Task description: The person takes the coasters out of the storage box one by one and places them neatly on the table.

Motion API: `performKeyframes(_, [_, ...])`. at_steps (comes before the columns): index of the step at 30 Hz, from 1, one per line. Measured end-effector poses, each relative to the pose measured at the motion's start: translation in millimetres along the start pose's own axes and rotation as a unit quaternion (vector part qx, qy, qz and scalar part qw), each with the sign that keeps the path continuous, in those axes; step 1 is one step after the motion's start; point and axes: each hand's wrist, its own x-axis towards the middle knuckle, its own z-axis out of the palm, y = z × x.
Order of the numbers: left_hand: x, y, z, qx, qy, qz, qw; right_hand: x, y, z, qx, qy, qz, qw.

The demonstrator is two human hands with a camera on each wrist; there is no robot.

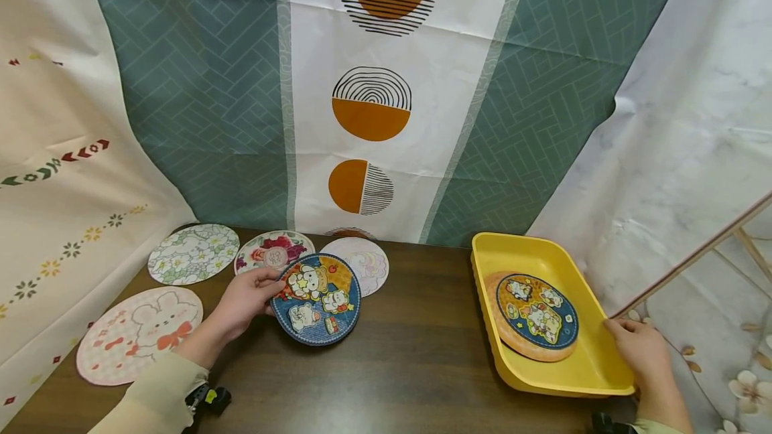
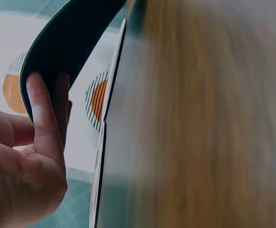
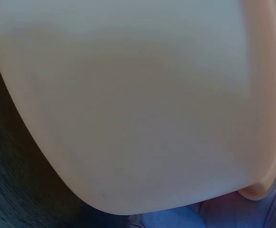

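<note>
My left hand (image 1: 246, 300) pinches the left edge of a round mat (image 1: 316, 299) with a blue denim-like print and cartoon animals, held tilted above the table. Its dark, bare underside (image 2: 71, 42) faces the left wrist camera, fingers spread beneath it and the thumb side partly hidden. On the right, my right hand (image 1: 642, 347) grips the right rim of a yellow tray (image 1: 594, 370). Inside that tray a similar blue cartoon mat (image 1: 537, 310) overlaps an orange-brown round mat (image 1: 503, 337). The right wrist view is filled by the tray's wall (image 3: 138, 133); no fingers clearly show there.
Several round mats lie on the dark wooden table (image 1: 398, 367): a green floral one (image 1: 193, 253), a rose-patterned one (image 1: 259, 253), a pale rainbow one (image 1: 370, 266) and a pink bunny one (image 1: 139, 337). Patterned cloths (image 1: 374, 206) hang behind and at both sides.
</note>
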Motion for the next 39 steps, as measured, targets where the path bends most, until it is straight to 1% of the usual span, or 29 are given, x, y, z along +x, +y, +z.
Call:
performKeyframes(2, [-2.9, -0.7, -6.5, 0.007, 0.004, -0.005, 1.0000, 0.1, -0.3, 0.5, 0.001, -0.004, 0.002, 1.000])
performKeyframes(10, [-13.6, -2.3, -30.1, 0.032, -0.019, -0.011, 0.9993, 1.1, -1.2, 2.1, 0.012, -0.009, 0.018, 1.000])
performKeyframes(15, [-18.7, -5.2, -48.7, 0.045, -0.031, -0.030, 0.9981, 2.5, 0.1, 1.8, 0.007, -0.003, 0.011, 1.000])
performKeyframes(19, [-22.8, -6.9, -66.6, 0.074, -0.042, -0.040, 0.9956, 3.8, 1.3, 1.0, 0.003, 0.002, 0.004, 1.000])
performKeyframes(22, [-26.1, -7.7, -78.9, 0.092, -0.061, -0.042, 0.9930, 3.4, 1.6, 0.3, 0.003, -0.001, 0.005, 1.000])
performKeyframes(27, [-30.7, -4.9, -95.0, 0.116, -0.099, -0.047, 0.9872, 3.8, 1.7, -0.5, 0.004, -0.005, 0.007, 1.000])
performKeyframes(33, [-32.1, -4.6, -106.4, 0.130, -0.119, -0.065, 0.9822, 5.3, 2.5, -0.9, 0.001, -0.008, 0.004, 1.000])
performKeyframes(39, [-33.0, -1.0, -111.5, 0.165, -0.124, -0.081, 0.9752, 0.7, 0.3, -1.2, 0.002, -0.009, 0.008, 1.000])
